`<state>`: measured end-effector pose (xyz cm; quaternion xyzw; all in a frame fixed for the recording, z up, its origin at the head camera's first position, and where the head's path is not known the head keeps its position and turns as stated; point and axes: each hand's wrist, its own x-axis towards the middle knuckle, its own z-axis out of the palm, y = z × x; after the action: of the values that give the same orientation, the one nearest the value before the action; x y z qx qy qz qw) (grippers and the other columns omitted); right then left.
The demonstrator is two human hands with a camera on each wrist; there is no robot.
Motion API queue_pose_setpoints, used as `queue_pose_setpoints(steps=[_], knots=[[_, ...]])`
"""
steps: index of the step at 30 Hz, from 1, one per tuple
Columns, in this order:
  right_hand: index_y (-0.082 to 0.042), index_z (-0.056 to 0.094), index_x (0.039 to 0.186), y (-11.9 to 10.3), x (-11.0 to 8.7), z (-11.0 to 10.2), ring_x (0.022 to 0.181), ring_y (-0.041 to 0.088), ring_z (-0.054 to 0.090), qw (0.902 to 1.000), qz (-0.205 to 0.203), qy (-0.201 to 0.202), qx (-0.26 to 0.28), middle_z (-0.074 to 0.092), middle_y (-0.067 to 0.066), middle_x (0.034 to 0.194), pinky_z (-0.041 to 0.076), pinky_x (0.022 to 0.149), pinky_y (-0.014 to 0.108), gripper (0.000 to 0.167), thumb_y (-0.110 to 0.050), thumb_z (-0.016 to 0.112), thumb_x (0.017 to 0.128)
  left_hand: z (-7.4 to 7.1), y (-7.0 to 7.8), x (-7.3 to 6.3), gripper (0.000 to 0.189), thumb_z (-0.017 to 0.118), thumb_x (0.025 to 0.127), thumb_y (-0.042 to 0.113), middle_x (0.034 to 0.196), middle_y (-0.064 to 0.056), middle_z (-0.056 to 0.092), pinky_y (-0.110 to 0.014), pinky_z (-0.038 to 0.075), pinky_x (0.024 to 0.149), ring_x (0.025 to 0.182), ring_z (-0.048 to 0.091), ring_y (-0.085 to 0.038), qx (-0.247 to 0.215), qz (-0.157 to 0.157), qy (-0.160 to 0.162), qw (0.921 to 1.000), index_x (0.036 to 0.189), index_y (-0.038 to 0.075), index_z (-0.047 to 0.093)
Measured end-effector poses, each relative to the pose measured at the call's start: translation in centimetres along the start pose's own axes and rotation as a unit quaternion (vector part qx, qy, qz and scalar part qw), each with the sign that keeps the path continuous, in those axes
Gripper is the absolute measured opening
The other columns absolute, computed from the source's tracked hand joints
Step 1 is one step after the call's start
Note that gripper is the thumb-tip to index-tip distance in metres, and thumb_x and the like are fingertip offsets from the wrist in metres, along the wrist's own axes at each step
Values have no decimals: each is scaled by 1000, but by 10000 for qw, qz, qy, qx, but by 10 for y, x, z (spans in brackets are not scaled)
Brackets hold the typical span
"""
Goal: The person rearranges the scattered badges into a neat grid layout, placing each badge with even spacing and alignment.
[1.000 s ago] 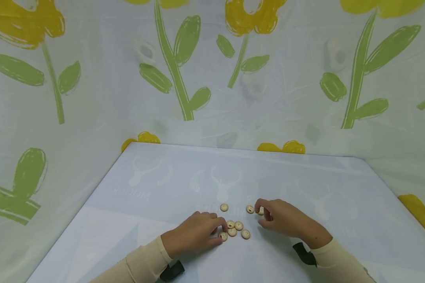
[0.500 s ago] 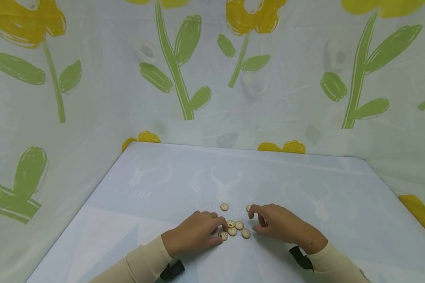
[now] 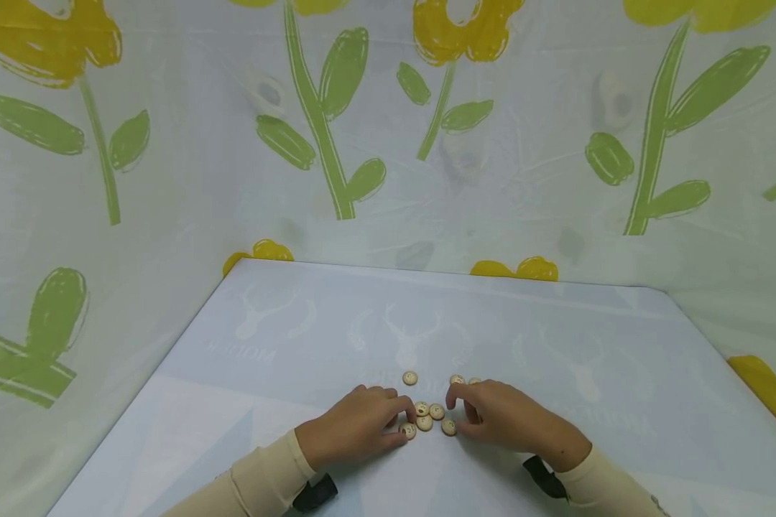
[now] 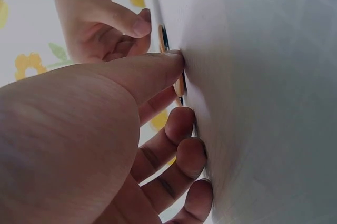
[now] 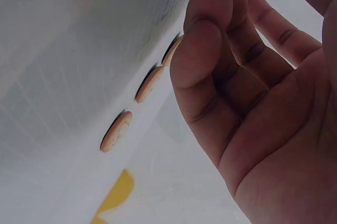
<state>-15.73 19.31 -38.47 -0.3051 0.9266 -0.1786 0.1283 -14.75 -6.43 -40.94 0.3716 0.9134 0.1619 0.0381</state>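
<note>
Several small round wooden discs with dark markings lie on the table. My left hand (image 3: 362,425) rests low at the near left of the group, its thumb and index finger pinching one wooden disc (image 3: 407,431). In the left wrist view, that disc (image 4: 179,85) shows in part behind the thumb. My right hand (image 3: 507,413) hovers at the group's right, fingers loosely bent, with a gap between thumb and index finger. Its thumb tip is right at another disc (image 3: 449,427). Three discs (image 3: 423,424) cluster between the hands. The right wrist view shows nothing between the right fingers.
Farther back lie a single disc (image 3: 410,378) and a pair, one disc (image 3: 457,380) beside another (image 3: 475,381) partly hidden by the right hand. The pale printed table (image 3: 284,323) meets a flower-patterned curtain (image 3: 388,143) behind and at the sides.
My right hand has moved left and nearer to me, from the back pair of discs to the disc at the near right. The left hand and the discs have stayed put.
</note>
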Motion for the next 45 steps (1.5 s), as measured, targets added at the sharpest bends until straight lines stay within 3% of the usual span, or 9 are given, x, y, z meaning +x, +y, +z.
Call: queue_pose_setpoints(steps=[11, 21, 45], knots=[[-27, 66, 102, -2, 2, 6, 59, -2, 46, 9996, -121, 34, -255, 50, -19, 64, 40, 67, 25, 17, -25, 75, 88, -2, 1, -1, 17, 71, 91, 29, 71, 15, 44, -21, 32, 63, 64, 40, 0, 12, 55, 43, 10000, 107, 26, 70], [-25, 67, 102, -3, 2, 8, 59, -3, 47, 9999, -139, -78, -5, 51, -18, 65, 42, 58, 19, 15, -23, 75, 89, -1, 1, -1, 17, 71, 91, 29, 71, 15, 44, -21, 32, 64, 65, 40, 0, 50, 47, 60, 10000, 107, 26, 69], [-26, 66, 101, -3, 2, 11, 59, -2, 46, 9998, -98, -192, 38, 52, -17, 66, 42, 56, 19, 18, -19, 76, 87, -3, 1, -2, 18, 73, 90, 28, 72, 14, 47, -21, 33, 62, 64, 40, 1, 2, 135, 108, 9998, 107, 27, 69]])
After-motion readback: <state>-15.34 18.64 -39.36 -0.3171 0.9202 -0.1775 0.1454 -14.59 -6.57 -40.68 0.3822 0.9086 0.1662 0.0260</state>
